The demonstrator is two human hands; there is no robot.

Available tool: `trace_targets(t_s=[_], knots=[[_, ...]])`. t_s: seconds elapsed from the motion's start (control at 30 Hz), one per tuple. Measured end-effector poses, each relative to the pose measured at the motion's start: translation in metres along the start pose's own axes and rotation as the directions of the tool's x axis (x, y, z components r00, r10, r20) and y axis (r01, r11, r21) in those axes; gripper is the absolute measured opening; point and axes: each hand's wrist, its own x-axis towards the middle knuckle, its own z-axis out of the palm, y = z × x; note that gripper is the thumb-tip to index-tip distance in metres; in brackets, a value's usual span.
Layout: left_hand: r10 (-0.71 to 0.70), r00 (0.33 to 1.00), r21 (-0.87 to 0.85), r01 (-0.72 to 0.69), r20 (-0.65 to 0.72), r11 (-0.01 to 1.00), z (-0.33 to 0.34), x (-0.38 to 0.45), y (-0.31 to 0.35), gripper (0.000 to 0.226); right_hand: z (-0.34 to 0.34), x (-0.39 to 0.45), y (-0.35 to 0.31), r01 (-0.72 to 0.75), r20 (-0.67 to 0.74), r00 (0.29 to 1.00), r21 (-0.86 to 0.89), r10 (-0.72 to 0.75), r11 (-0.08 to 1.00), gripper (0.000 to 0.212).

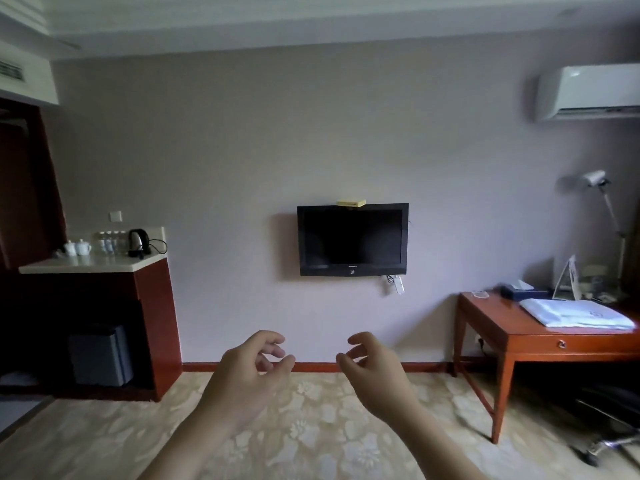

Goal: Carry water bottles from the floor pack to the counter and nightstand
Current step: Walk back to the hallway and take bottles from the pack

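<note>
left hand [247, 370]: hovering mid-air over the carpet [311, 427], fingers loosely curled, holding nothing
right hand [375, 370]: hovering beside the left, apart from it, fingers loosely curled, holding nothing
water bottles [110, 241]: standing in a row on the counter [104, 264] at far left, between two white cups [78, 247] and a kettle [138, 243]
TV [352, 239]: hanging on the wall ahead
desk [540, 336]: standing at right, folded cloth [576, 313] lying on it

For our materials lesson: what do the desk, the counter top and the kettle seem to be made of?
Desk: reddish wood, glossy varnish, judging by its sheen.
Counter top: pale, smooth slab, perhaps stone or laminate; the look leaves it open.
Kettle: shiny metal body reflecting light, with a black handle, probably plastic.
</note>
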Motion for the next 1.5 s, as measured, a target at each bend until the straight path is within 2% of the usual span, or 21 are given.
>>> trace_targets(t_s=[0.4, 0.67, 0.87, 1.0, 1.17, 1.4, 1.5], knots=[[0.024, 0.999, 0.021, -0.024, 0.043, 0.999, 0.033, 0.221, -0.093, 0.018, 0.049, 0.223, 0.02, 0.016, -0.02, 1.0, -0.097, -0.018, 0.995, 0.034], [-0.01, 0.994, 0.042, 0.014, -0.108, 0.999, 0.069, 0.368, -0.166, 0.012, 0.095, 0.414, 0.065, 0.135, 0.083, 0.989, -0.176, -0.122, 0.975, 0.038], [-0.091, 0.952, 0.091, 0.123, -0.294, 0.988, 0.023, 0.445, -0.223, 0.012, 0.184, 0.544, 0.038, 0.266, 0.239, 0.941, -0.083, -0.24, 0.96, 0.034], [-0.176, 0.895, 0.154, 0.258, -0.409, 0.954, -0.032, 0.455, -0.272, 0.011, 0.274, 0.585, 0.0, 0.364, 0.399, 0.854, -0.002, -0.333, 0.931, 0.033], [-0.236, 0.803, 0.197, 0.398, -0.547, 0.896, -0.099, 0.467, -0.339, 0.015, 0.4, 0.618, -0.057, 0.449, 0.565, 0.701, 0.125, -0.435, 0.885, 0.031], [-0.255, 0.664, 0.179, 0.512, -0.702, 0.84, -0.226, 0.506, -0.458, 0.012, 0.593, 0.662, -0.156, 0.557, 0.658, 0.48, 0.282, -0.58, 0.781, 0.042], [-0.262, 0.604, 0.149, 0.543, -0.753, 0.826, -0.282, 0.529, -0.5, 0.012, 0.667, 0.688, -0.196, 0.539, 0.689, 0.423, 0.331, -0.589, 0.775, 0.047]])
